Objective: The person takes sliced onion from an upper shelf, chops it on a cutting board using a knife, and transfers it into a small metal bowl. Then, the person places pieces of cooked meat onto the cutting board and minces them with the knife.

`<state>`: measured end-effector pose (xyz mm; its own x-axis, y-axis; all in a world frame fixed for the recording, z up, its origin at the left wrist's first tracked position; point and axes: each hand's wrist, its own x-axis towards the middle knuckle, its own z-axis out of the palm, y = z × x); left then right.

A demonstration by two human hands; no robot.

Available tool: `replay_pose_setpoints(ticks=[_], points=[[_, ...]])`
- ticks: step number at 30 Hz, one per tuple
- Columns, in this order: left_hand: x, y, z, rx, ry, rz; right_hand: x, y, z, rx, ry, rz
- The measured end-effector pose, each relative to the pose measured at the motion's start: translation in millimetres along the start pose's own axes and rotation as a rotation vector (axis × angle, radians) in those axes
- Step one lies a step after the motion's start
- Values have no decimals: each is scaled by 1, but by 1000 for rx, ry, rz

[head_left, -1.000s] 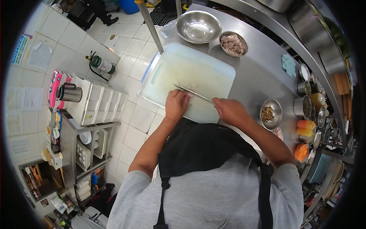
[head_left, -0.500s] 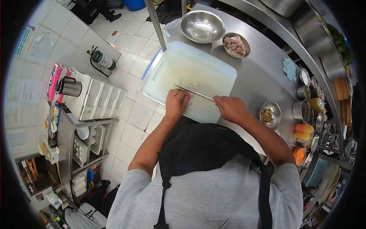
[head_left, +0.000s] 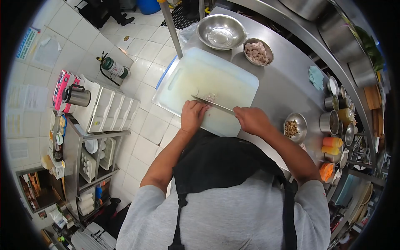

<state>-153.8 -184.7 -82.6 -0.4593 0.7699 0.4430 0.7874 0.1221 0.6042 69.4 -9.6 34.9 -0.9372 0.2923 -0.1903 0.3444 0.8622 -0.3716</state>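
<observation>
Knife (head_left: 214,105) gripped in right hand (head_left: 251,119), angled over cutting board (head_left: 225,75); left hand (head_left: 194,115) curled just near it, apparently for steadying, contents unclear; pale bits (head_left: 211,97) far side.

Count, head view | hands: 2, centre (left hand (head_left: 193,116), right hand (head_left: 252,119)) | knife (head_left: 217,106): 1 | cutting board (head_left: 225,77): 1 | metal bowls around board: 3 (large bowl (head_left: 213,26), meat bowl (head_left: 271,51), chopped-bits bowl (head_left: 301,125)) | cloth (head_left: 316,78): 1, upper right | extinguisher (head_left: 113,66): 1, upper left | pitcher (head_left: 78,96): 1, left | right-edge containers (head_left: 328,121): several, overlapping, exact count unclear
</observation>
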Motion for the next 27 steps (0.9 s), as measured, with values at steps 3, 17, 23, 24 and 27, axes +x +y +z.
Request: replay_pose_setpoints(ticks=[3,17,23,24,27], points=[[-1,-4,-1,9,10,45,-3,-10,-2,3,9,8],[-3,-4,-4,8,-63,64,-7,-11,11,44,6,32],[-6,-5,-5,1,-80,54,-11,-5,24,85,10,38],[-5,-5,-7,-2,-79,52,-11,-8,19,80,-8,54],[-4,-4,-13,-10,-109,24,-13,-17,10,84,-50,84]])
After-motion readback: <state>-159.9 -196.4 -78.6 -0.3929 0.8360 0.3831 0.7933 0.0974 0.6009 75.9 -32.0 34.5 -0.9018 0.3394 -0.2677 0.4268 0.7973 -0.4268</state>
